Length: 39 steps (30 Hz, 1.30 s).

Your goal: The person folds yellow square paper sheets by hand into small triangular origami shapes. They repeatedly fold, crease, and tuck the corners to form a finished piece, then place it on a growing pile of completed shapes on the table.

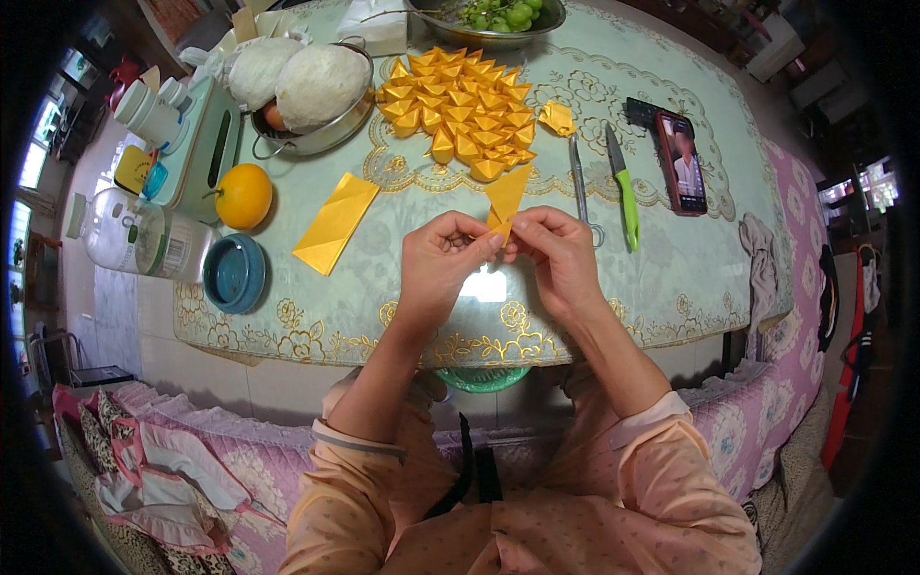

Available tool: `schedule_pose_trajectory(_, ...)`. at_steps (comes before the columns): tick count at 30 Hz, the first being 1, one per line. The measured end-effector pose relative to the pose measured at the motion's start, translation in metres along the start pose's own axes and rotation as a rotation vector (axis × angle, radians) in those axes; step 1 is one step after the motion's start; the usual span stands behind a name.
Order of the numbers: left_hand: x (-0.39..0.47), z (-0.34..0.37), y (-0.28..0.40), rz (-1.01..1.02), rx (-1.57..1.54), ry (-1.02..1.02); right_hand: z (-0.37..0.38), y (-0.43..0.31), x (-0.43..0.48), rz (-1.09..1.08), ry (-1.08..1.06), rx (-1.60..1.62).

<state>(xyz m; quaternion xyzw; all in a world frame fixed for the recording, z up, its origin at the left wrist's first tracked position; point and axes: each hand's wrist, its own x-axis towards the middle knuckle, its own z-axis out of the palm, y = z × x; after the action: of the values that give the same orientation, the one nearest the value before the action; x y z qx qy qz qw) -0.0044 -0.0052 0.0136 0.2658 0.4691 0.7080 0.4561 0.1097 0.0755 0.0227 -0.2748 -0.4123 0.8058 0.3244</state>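
Between my two hands is a partly folded piece of gold paper (507, 191), held above the table with its wide end pointing away from me. My left hand (447, 251) pinches its near, narrow end from the left. From the right, my right hand (559, 248) grips the same end between thumb and fingers, which hide the fold there. A stack of flat gold paper strips (336, 224) lies to the left of my hands. Beyond them, many folded gold paper pieces (467, 108) with pointed tips sit crowded together. A crumpled gold paper piece (557, 117) rests to their right.
Right of my hands lie metal scissors (579, 180), a green-handled knife (624, 194) and a phone (681, 162). On the left are a blue bowl (233, 273), an orange fruit (244, 196), a plastic jar (136, 241) and a metal pot (316, 140). Grapes fill a bowl (474, 32) at the back.
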Motion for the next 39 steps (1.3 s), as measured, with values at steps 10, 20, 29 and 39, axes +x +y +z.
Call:
schedule_pose_trajectory(10, 0.000, 0.001, 0.003, 0.003, 0.056, 0.022, -0.001, 0.001, 0.000, 0.001, -0.006, -0.086)
schedule_pose_trajectory(20, -0.001, -0.003, 0.005, 0.031, 0.198, -0.013, 0.001, 0.003, 0.000, -0.050, -0.005, -0.149)
schedule_pose_trajectory(29, 0.001, -0.006, -0.002, 0.087, 0.222, 0.026, 0.002, 0.001, -0.001, -0.125, 0.021, -0.291)
schedule_pose_trajectory(39, -0.001, -0.007, -0.001, 0.103, 0.123, -0.005, 0.002, 0.000, -0.004, -0.278, -0.003, -0.290)
